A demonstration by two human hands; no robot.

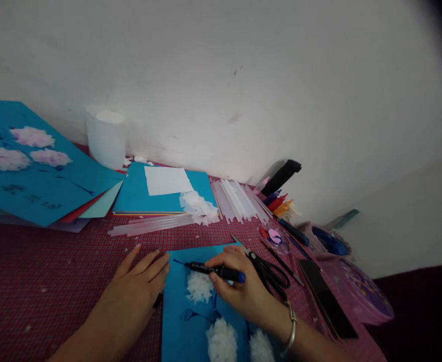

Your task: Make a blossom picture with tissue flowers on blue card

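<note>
A blue paper sheet (185, 322) lies on the red checked cloth in front of me, with white tissue puffs (199, 287) stuck on it and dark blue drawn lines. My right hand (239, 291) grips a black marker with a blue end (215, 270), its tip touching the sheet near the top edge. My left hand (140, 286) lies flat, fingers spread, pressing the sheet's left edge. Black-handled scissors (268, 271) lie just right of my right hand.
Far left lies a finished blue sheet with pinkish puffs (28, 176). A white tissue roll (106, 138) stands by the wall. A blue paper stack (160, 196), clear sticks (239, 201), markers (277, 201), a dark phone (326, 299) and a pink pouch (360, 291) crowd the right.
</note>
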